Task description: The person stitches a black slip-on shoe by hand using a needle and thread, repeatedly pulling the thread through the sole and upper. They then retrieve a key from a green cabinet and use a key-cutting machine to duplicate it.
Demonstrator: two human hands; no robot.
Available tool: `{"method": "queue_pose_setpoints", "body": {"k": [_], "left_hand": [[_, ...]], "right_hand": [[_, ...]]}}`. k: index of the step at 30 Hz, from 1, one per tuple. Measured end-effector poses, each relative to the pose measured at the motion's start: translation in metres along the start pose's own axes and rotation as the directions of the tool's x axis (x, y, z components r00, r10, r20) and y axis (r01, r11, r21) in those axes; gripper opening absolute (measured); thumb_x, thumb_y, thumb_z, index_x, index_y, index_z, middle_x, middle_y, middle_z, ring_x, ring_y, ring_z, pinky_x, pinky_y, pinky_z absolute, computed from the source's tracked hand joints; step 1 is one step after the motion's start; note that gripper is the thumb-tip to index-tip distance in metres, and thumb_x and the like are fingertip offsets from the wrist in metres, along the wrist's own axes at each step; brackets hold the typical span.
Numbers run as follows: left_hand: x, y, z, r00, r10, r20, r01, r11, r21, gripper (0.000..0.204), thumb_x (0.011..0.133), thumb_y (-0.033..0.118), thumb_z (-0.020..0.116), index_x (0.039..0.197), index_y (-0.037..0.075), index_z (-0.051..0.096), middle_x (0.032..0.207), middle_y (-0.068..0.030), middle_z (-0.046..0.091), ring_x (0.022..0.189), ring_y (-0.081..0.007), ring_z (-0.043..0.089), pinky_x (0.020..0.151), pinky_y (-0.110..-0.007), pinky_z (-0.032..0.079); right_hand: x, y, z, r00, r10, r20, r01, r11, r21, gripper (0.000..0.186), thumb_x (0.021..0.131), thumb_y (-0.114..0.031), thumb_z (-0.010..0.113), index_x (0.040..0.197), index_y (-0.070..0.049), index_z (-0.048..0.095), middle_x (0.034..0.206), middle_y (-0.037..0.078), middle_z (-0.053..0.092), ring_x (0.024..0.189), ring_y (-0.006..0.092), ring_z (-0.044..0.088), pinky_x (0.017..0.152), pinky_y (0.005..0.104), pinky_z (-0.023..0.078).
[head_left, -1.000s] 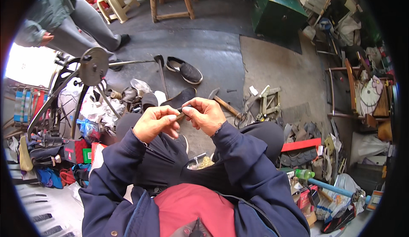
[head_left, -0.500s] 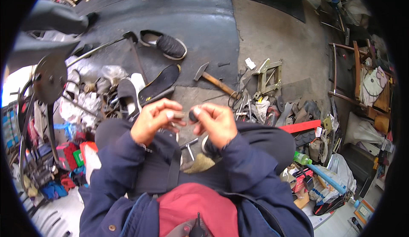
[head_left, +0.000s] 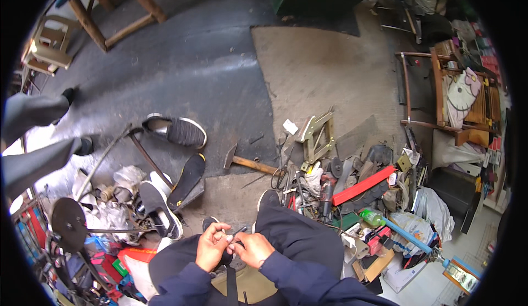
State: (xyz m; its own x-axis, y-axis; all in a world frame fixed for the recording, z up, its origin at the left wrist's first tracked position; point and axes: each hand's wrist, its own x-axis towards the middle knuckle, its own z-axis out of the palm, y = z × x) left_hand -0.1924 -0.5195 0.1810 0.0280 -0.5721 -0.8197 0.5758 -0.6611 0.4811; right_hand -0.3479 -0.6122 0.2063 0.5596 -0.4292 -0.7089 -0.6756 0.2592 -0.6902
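My left hand (head_left: 211, 247) and my right hand (head_left: 254, 250) meet low in front of me, over my lap. Their fingertips are pinched together around a small dark piece (head_left: 240, 230), whose end sticks out between them. Its kind is too small to tell, and the fingers hide most of it. Ahead on the floor lies a hammer (head_left: 254, 165) with a wooden handle. To its left are a dark slip-on shoe (head_left: 184, 132), a black insole (head_left: 188, 178) and a dark shoe with a white sole edge (head_left: 158, 206).
At the left stands a metal stand with a round plate (head_left: 69, 223). Another person's grey trouser legs (head_left: 38, 160) are beyond it. Tools and scraps crowd the right, by a red bar (head_left: 364, 185) and a green bottle (head_left: 372, 217). A wooden stool (head_left: 129, 28) stands far left.
The view has shifted, taking in more floor ahead and to the left. My hands have come together; the right one held a dark round piece and the left a small pale one, apart from each other.
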Motion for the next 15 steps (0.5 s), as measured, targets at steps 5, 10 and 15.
{"method": "queue_pose_setpoints", "body": {"k": [5,10,15], "left_hand": [[-0.047,-0.010,0.011,0.978,-0.204,-0.049,0.187,0.952,-0.241,0.030,0.106,0.029,0.060,0.124,0.005,0.058,0.092,-0.0091,0.071,0.072,-0.0221,0.070,0.068,-0.037,0.062],[-0.169,0.043,0.047,0.881,-0.474,0.008,0.455,0.850,0.265,0.035,0.106,0.028,0.063,0.132,0.005,0.064,0.094,-0.0084,0.069,0.080,-0.0213,0.072,0.065,-0.037,0.062],[-0.229,0.154,0.116,0.945,-0.306,-0.111,0.324,0.851,0.414,0.022,0.105,0.019,0.060,0.122,0.009,0.072,0.079,-0.0064,0.068,0.065,-0.0179,0.068,0.056,-0.033,0.057]], "right_hand": [[-0.032,0.009,0.018,0.967,0.234,0.105,-0.256,0.863,0.436,0.021,0.102,-0.021,0.062,0.093,-0.003,0.067,0.071,0.007,0.071,0.057,0.0165,0.067,0.052,0.0351,0.053],[-0.140,-0.019,0.009,0.921,0.298,0.252,-0.384,0.809,0.446,0.017,0.105,-0.025,0.056,0.103,-0.010,0.063,0.069,0.003,0.070,0.050,0.0125,0.062,0.046,0.0317,0.051],[-0.192,-0.076,-0.081,0.917,0.355,0.181,-0.398,0.832,0.387,0.017,0.104,-0.016,0.050,0.115,-0.011,0.062,0.075,0.004,0.071,0.054,0.0151,0.064,0.048,0.0338,0.054]]}}
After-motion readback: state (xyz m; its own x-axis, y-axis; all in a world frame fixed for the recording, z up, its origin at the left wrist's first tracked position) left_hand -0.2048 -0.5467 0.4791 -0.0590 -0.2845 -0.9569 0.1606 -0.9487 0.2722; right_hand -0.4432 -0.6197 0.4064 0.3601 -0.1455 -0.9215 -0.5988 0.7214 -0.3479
